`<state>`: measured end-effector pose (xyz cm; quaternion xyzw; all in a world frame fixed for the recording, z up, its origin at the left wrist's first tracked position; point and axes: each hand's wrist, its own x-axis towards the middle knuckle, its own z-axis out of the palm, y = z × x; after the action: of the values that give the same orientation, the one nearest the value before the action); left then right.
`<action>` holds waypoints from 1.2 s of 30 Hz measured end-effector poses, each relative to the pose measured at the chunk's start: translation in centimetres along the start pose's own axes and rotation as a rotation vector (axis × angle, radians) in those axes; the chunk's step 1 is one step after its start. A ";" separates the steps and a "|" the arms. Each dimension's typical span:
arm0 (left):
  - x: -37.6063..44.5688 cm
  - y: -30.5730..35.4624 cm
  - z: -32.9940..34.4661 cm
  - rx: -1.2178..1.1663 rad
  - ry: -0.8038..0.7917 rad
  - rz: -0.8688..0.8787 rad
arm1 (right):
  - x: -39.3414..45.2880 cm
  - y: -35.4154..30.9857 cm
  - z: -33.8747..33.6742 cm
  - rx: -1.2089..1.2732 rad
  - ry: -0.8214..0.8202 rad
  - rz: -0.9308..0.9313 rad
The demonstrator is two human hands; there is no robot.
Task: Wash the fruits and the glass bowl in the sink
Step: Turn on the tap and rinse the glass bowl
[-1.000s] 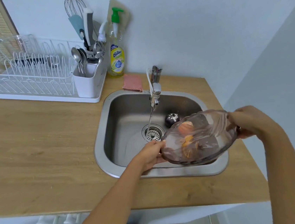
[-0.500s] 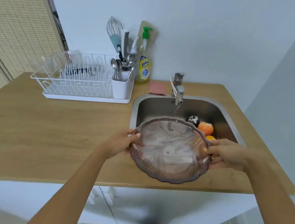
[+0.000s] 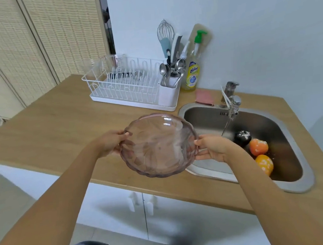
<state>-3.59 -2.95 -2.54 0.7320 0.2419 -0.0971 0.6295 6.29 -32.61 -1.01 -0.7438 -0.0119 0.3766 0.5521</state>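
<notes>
The left hand (image 3: 111, 143) and right hand (image 3: 213, 148) grip the empty glass bowl (image 3: 158, 146) by opposite rims, left of the sink (image 3: 208, 167), seemingly leaving the fruits (image 3: 258, 146) clear under the tap (image 3: 232, 104).

Was a wooden countertop (image 3: 57, 134) with a steel sink (image 3: 304, 184) sunk into its right end. Carried a white dish rack (image 3: 132, 89) along the back, a yellow soap bottle (image 3: 192, 74) just beside it, and a pink cloth (image 3: 204, 97) near the tap.
</notes>
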 end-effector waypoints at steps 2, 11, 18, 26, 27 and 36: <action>0.6 0.0 -0.5 -0.015 0.042 -0.007 | 1.5 -0.8 1.0 -0.029 0.070 -0.013; 3.1 -1.3 -4.2 -0.071 0.219 -0.068 | 6.1 -2.4 4.0 0.058 0.016 0.056; 3.8 -2.4 -5.0 -0.115 0.220 -0.114 | 7.3 -1.8 4.3 0.143 -0.040 0.100; 3.9 -2.4 -4.9 -0.114 0.234 -0.139 | 7.8 -1.3 4.5 0.172 -0.020 0.083; 3.9 -2.2 -4.9 -0.114 0.235 -0.144 | 7.8 -1.3 4.6 0.168 -0.012 0.083; 3.7 -1.5 -4.5 0.054 0.299 -0.139 | 7.1 -1.7 5.8 0.071 0.013 0.068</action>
<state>-1.89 2.38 -4.67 0.7366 0.3802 -0.0372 0.5582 8.70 -24.18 -4.12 -0.7262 0.0303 0.3907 0.5649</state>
